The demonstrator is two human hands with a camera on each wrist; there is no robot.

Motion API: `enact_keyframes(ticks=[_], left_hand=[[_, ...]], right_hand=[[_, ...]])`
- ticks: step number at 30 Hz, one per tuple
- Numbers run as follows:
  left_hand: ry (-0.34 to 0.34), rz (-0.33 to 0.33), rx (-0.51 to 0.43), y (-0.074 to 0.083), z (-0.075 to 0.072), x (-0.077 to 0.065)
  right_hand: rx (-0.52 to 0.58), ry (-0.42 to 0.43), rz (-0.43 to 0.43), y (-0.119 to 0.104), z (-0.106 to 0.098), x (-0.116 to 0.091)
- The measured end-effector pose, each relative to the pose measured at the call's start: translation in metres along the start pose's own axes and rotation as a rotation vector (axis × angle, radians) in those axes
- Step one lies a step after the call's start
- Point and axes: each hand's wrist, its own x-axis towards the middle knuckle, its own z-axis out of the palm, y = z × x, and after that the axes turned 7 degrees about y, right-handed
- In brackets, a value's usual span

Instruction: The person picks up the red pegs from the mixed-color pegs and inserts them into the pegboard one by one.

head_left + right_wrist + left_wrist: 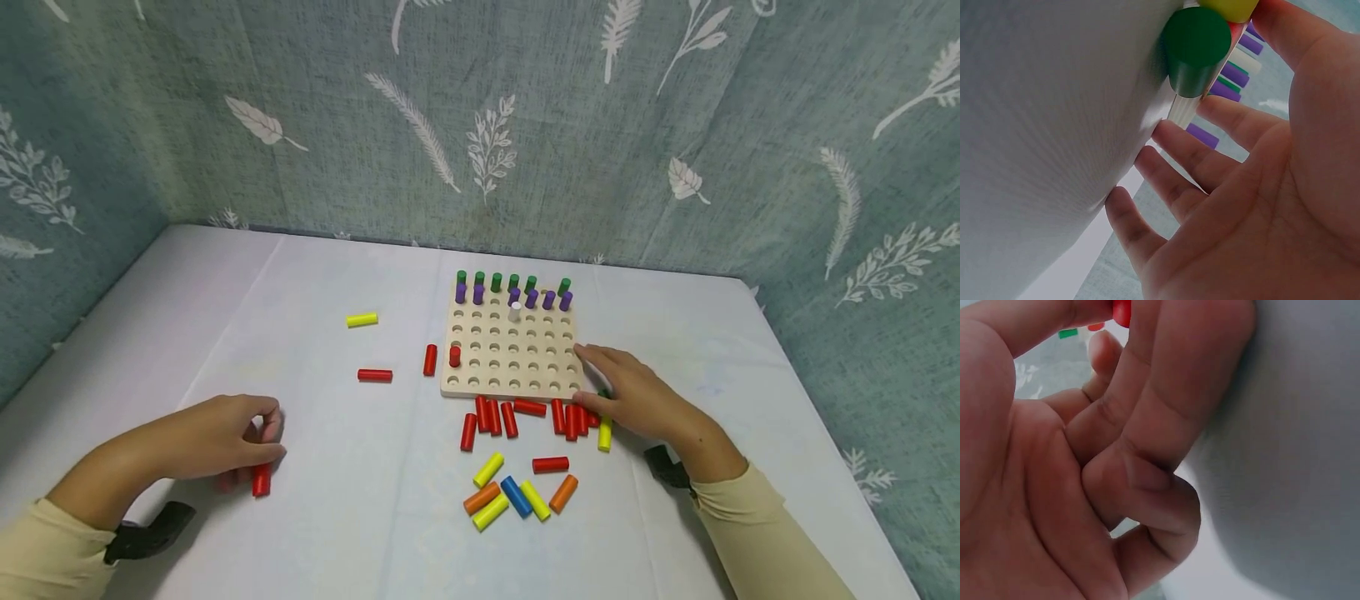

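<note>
At the left of the table my left hand (217, 437) pinches a red peg (261, 482) between thumb and fingers, low over the cloth. In the left wrist view only an end of this red peg (1122, 312) shows at the top, beside curled fingers. My right hand (626, 387) rests with relaxed, spread fingers at the right edge of the wooden pegboard (504, 392). Its thumb lies at the board's near right corner. Close beneath that hand lie a green peg (1197, 50) and a yellow peg (604, 437). One red peg (455, 357) stands in the board's left column.
Green pegs (497, 282) and purple pegs (532, 298) stand in the board's far rows, with a white peg (514, 312) before them. Several red pegs (493, 417) lie along its near edge. Nearer are yellow, orange and blue pegs (516, 497). A patterned curtain (480, 125) hangs behind.
</note>
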Motion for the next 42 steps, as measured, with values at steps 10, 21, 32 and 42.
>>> enact_keyframes(ticks=[10,21,32,42], left_hand=[[0.068,0.154,0.069,0.02,-0.004,0.011],[0.134,0.292,0.063,0.048,-0.004,0.021],[0.284,0.352,0.113,0.07,0.01,0.034],[0.379,0.423,0.176,0.105,0.018,0.05]], right_hand=[[-0.001,-0.005,0.007,-0.001,0.001,0.001],[-0.001,-0.005,0.004,-0.002,0.001,0.0],[-0.005,0.004,-0.003,-0.003,0.004,0.0],[-0.01,0.007,-0.01,-0.002,0.001,-0.001]])
